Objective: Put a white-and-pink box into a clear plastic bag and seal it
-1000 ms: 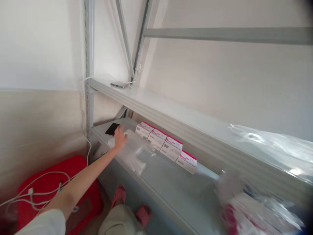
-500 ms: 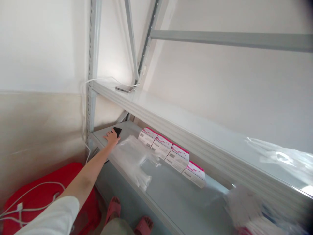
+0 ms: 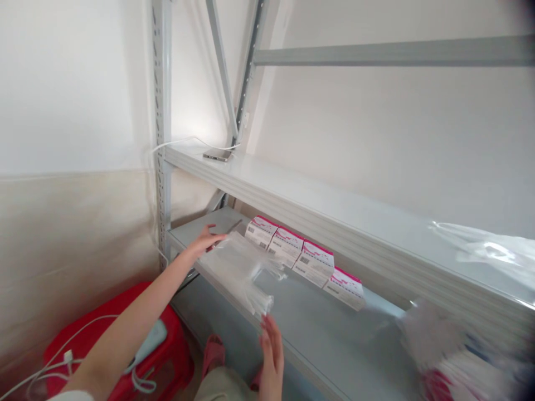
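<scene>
Our left hand (image 3: 206,240) flat, fingers spread, touching far end of clear bag pile (image 3: 240,267) on lower shelf (image 3: 317,328). Our right hand (image 3: 272,351) open, just below pile's near end. Pile not lifted yet. Pink boxes (image 3: 307,262) lined up behind pile.

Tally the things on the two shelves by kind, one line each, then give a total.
White-and-pink boxes: 4
Stack of clear plastic bags, left hand on it, right hand just below its near end: 1
Phone with cable: 1
Clear plastic sheet on upper shelf: 1
Blurred pile of packets: 1
Total: 8
</scene>
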`<state>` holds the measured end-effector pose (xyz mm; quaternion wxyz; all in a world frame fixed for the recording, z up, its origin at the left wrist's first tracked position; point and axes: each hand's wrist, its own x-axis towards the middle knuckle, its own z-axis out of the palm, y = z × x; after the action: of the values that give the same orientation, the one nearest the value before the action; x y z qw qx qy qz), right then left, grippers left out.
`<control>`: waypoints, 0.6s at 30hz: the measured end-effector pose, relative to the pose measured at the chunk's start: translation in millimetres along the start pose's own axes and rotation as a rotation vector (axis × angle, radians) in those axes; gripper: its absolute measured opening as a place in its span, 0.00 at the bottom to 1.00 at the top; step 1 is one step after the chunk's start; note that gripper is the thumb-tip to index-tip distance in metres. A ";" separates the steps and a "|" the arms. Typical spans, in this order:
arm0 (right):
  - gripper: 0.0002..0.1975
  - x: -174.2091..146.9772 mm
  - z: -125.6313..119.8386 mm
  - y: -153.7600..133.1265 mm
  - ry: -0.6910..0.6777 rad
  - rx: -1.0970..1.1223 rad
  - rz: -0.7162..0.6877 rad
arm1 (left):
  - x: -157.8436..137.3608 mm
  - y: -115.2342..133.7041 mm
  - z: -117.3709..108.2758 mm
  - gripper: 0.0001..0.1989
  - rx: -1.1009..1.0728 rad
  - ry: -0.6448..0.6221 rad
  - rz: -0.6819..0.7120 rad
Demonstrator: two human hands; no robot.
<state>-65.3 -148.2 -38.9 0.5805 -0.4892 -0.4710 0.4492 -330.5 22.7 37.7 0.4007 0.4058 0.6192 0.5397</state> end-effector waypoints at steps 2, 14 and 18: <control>0.21 25.9 21.7 -10.5 0.009 0.075 0.009 | -50.0 4.3 28.2 0.45 -0.235 -0.142 0.039; 0.28 38.8 10.5 -36.8 0.100 0.545 0.102 | -191.7 -5.7 114.0 0.41 -0.333 -0.384 0.087; 0.24 34.4 9.2 -43.0 0.074 0.640 0.085 | -197.7 -6.7 114.9 0.41 -0.292 -0.376 0.158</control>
<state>-66.6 -118.1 8.1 0.7023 -0.3171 -0.2637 0.5803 -154.6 -123.3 31.5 0.5199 0.4841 0.4157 0.5679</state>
